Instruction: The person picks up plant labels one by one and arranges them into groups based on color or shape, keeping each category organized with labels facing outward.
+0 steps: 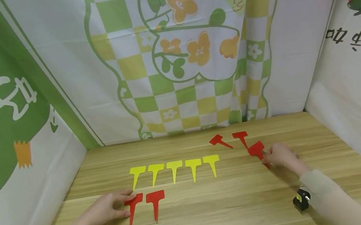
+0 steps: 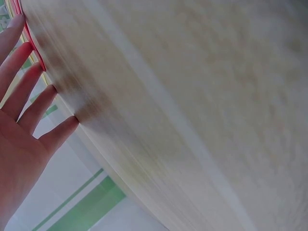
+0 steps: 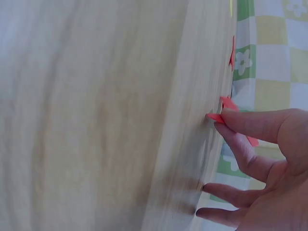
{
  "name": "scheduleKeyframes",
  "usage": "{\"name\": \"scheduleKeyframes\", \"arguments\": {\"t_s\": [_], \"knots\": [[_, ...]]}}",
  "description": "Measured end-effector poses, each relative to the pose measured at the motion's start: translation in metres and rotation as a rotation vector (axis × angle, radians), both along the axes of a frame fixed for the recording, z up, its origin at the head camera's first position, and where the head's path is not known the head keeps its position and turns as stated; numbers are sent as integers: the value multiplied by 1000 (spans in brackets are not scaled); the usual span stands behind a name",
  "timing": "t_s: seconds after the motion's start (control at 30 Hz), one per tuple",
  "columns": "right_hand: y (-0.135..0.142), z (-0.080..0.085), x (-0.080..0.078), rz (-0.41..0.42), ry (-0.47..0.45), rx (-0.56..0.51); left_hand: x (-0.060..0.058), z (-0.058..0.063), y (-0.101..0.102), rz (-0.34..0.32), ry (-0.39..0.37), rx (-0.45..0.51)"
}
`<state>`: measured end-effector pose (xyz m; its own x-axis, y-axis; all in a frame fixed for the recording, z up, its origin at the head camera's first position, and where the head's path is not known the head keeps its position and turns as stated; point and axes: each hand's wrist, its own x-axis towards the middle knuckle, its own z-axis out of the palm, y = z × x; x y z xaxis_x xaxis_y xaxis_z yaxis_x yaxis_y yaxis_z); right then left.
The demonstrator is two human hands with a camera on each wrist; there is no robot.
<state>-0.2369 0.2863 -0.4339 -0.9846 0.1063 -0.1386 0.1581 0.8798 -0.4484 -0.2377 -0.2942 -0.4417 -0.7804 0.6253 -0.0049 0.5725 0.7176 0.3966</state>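
My right hand (image 1: 278,155) pinches the stem of a red T-shaped plant label (image 1: 256,149) between thumb and index finger; in the right wrist view its other fingertips rest on the table. Two more red plant labels lie just beyond it, one upright (image 1: 240,135) and one tilted (image 1: 217,139). At the left, my left hand (image 1: 105,209) has its fingers spread, touching the table and the edge of a red plant label (image 1: 133,209). Beside that one lies another red label (image 1: 154,198). Above them runs a row of several yellow plant labels (image 1: 174,165), stems toward me.
The wooden table (image 1: 213,222) ends at a checked curtain (image 1: 179,104) at the back. Printed cloth walls stand on the left (image 1: 76,153) and the right (image 1: 352,91). A black wrist strap mount (image 1: 301,200) sits on the right sleeve.
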Motion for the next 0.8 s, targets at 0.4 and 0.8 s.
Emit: {"name": "scheduleKeyframes", "arguments": {"t_s": [0.4,0.8], "knots": [[-11,11,13,-69,-9,-31,-1,-2,-1,13,13,-13],[-27,5,20,-43,52,-120,-2,-4,-1,14,10,-11]]}}
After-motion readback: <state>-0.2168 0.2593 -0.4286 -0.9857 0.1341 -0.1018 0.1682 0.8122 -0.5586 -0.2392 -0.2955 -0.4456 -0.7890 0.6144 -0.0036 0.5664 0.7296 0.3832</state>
